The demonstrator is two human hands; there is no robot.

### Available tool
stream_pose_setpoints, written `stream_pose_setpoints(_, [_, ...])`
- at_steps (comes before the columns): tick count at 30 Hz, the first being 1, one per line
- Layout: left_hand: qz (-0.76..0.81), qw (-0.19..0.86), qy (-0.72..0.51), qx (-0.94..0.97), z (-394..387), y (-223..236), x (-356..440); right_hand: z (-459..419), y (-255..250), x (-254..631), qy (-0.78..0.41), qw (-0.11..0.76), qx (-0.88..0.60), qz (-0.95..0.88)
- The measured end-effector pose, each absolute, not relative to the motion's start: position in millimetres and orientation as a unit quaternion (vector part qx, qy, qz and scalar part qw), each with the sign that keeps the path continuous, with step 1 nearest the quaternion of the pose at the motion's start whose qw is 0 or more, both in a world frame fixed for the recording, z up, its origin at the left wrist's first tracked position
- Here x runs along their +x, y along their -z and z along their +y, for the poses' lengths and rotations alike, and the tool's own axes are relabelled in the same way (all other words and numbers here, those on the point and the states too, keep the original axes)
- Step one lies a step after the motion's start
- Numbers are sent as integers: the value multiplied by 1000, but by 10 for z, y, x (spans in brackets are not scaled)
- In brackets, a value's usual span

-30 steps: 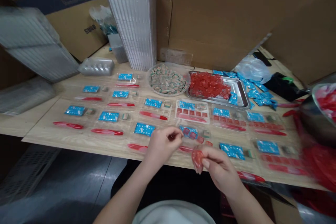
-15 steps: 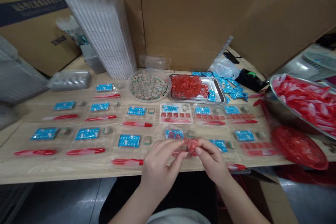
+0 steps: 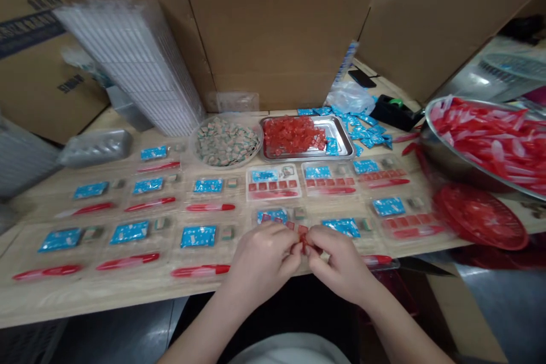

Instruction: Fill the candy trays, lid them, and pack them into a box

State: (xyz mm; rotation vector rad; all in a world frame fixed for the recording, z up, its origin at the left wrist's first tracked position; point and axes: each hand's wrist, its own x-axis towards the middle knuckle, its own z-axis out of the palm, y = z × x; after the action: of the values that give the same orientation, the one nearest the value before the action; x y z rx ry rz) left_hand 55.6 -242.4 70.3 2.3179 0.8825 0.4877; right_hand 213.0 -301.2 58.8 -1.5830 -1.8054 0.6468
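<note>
My left hand and my right hand meet at the near table edge. Fingertips of both are pinched on small red translucent pieces, largely covered by the fingers. Just beyond them, a clear plastic tray holds a blue packet, a small wrapped block and red squares. To the right of that tray lies another blue packet. A red pen-shaped item rests in the tray left of my left hand.
Farther back are a round bowl of wrapped blocks, a metal tray with red pieces, and loose blue packets. A steel basin of red-and-white items and a red basket stand right. Stacked clear trays lean at back left.
My hands have drawn closer together around the red pieces, which are now mostly hidden by my fingers. The camera view has turned slightly, shifting the table leftward in the picture.
</note>
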Motion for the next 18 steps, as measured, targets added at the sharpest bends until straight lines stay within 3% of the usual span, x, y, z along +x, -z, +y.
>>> stream_pose_setpoints(9, [397,388,-194,809,-2486,-700,869,-3070,-426,2333,-467,446,-544,-536])
stream_pose_setpoints(18, [390,401,-198,805,-2533,-763,899,-3207,-163,2327,-549,562,-447,-428])
